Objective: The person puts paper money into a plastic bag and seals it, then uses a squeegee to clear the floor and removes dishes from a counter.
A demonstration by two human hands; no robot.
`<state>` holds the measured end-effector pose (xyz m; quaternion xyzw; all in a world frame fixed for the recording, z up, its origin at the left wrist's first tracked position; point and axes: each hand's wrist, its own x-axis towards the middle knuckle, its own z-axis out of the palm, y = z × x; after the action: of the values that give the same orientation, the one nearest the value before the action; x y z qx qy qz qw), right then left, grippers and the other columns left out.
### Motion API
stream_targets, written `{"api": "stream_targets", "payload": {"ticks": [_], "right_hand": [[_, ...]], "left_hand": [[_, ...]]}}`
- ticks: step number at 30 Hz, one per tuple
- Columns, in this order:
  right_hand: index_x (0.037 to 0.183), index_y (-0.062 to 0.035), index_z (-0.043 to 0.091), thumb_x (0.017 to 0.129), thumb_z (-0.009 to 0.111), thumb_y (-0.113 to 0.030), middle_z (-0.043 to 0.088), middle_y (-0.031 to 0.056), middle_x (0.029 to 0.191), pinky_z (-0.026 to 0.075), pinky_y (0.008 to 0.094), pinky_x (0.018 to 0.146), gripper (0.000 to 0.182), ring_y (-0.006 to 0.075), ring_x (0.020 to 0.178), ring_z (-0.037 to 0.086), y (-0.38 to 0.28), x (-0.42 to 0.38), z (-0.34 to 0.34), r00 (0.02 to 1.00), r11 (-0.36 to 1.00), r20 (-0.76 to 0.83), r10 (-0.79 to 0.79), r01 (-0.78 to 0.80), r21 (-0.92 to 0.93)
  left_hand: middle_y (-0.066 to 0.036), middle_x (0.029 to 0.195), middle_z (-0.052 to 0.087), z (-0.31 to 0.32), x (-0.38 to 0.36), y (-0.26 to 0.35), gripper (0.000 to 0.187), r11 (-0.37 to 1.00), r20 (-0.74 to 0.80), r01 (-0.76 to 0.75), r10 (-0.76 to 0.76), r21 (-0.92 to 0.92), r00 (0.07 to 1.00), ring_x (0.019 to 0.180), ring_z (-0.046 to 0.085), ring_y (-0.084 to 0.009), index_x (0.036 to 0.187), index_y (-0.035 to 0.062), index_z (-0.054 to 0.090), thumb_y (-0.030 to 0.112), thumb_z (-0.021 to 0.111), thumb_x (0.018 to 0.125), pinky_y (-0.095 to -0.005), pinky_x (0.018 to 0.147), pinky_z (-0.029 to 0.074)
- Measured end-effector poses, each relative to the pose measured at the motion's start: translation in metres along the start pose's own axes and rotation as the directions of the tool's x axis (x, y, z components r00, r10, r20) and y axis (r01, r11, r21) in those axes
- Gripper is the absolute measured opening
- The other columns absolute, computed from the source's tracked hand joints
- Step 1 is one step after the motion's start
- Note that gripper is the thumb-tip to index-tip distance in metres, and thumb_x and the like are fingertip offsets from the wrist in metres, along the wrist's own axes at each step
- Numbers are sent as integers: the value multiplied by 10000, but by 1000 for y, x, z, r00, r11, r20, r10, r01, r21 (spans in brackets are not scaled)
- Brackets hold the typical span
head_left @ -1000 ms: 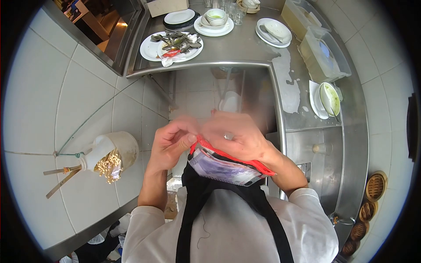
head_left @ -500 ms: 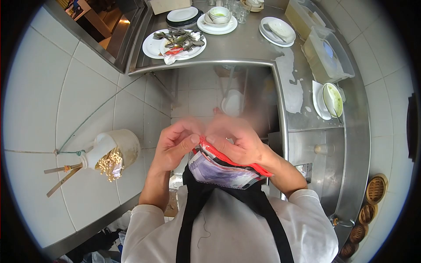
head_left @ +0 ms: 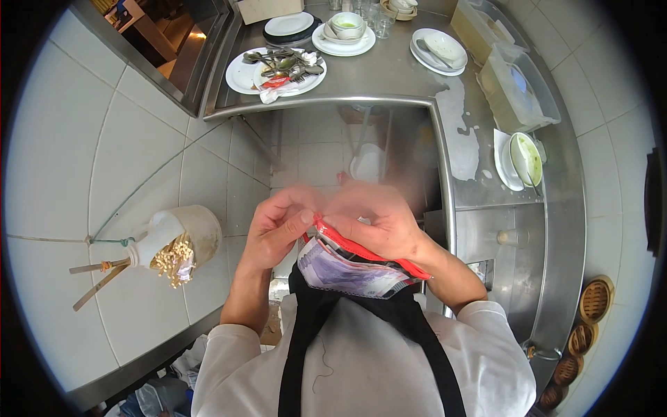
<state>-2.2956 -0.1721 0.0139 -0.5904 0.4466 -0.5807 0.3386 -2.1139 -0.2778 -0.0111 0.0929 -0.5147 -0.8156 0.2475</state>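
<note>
- Pouch (head_left: 358,267) (clear-sided, with a red edge (head_left: 365,251)) is held up in front of the black apron (head_left: 309,299), with purple and white printed papers (head_left: 340,270) showing through it.
- Left hand (head_left: 279,226) pinches the upper corner of the red edge between thumb and fingers, which are closed on it.
- Right hand (head_left: 379,222) grips the same edge just beside the left, its thumb along the red strip (the fingertips are blurred, so their exact hold is hard to tell).
- Beyond the hands is a steel counter (head_left: 379,73), bearing a plate of cutlery (head_left: 292,78) at the left and stacked bowls (head_left: 347,26) on plates near the middle.
- To the right on the counter are a plate with a bowl and spoon (head_left: 445,48), clear plastic bins (head_left: 514,94), and a bowl with green residue (head_left: 526,160).
- At the left, a cut plastic jug (head_left: 198,229) (sticks inside) hangs against the tiled wall (head_left: 139,174).
</note>
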Motion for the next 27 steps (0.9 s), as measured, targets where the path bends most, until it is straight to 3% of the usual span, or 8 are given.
{"api": "stream_targets", "payload": {"ticks": [8,17,19,27], "right_hand": [[1061,-3,586,889,643,-9,627,41,861,495,242,641,182,84,712,591,1,-2,1,999,1000,36,-10,10,11],[1010,-9,651,857,674,-37,655,63,830,525,239,659,157,92,720,638,-20,2,-4,968,967,32,248,-245,-75],[1002,-11,662,856,675,-40,659,74,841,530,249,649,149,109,719,649,-21,3,-4,975,973,27,219,-216,-84],[985,-8,640,855,665,-33,626,89,841,532,271,663,135,148,706,644,-10,-1,-2,978,971,32,204,-198,-134]], "left_hand": [[-43,998,589,2,1,1,106,1000,-4,-15,15,14,1000,898,546,-109,1028,16,583,89,559,955,-255,747,429],[-48,992,603,2,-1,2,95,986,-55,-48,57,157,997,893,560,-110,1016,5,602,59,592,938,-247,742,459],[-56,994,608,9,0,8,95,975,-54,-109,121,196,991,893,568,-114,1015,-7,613,28,608,927,-249,740,470],[-127,995,583,12,-7,9,103,954,-75,-66,91,291,993,833,570,-150,972,-41,626,-4,652,880,-250,687,497]]}}
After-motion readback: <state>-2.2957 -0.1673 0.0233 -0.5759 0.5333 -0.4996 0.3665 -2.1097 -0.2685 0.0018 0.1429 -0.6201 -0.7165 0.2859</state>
